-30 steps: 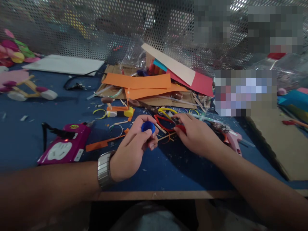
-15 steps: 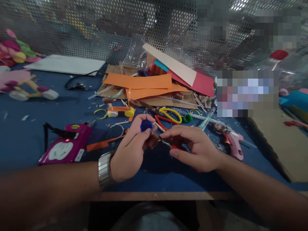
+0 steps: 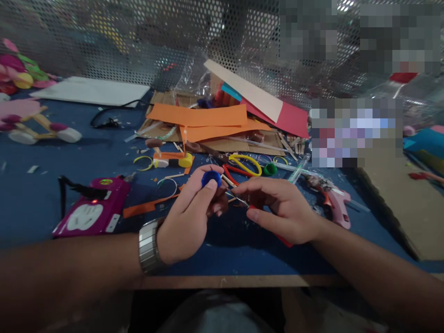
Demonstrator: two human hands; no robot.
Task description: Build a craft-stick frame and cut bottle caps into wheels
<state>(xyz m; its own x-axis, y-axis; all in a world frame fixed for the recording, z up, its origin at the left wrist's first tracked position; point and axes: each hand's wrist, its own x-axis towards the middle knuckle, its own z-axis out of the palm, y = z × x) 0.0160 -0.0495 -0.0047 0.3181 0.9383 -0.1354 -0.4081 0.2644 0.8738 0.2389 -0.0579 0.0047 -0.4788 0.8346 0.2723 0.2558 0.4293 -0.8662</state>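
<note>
Pinched between the thumb and fingers of my left hand [image 3: 185,217] is a round blue bottle cap [image 3: 207,178]. My right hand [image 3: 286,210] is closed around a red-handled tool [image 3: 242,200] with a thin metal end. That metal end points left toward my left fingers, a little apart from the cap. My palm and fingers cover most of the tool, so its exact kind is hidden. Just beyond both hands lie scissors with a yellow handle loop [image 3: 255,162], red handles [image 3: 239,171] and a green cap [image 3: 270,169].
At left sits a magenta device [image 3: 93,206] with a lit red light and a cable. Orange paper [image 3: 201,115] and cardboard pile up behind my hands. To the right are a pink glue gun [image 3: 338,206] and a cardboard sheet [image 3: 391,194]. A perforated metal screen [image 3: 156,41] closes off the back.
The tool's metal end has drawn back slightly from the blue cap. My left thumb now lies across the cap's face, which has turned more toward me.
</note>
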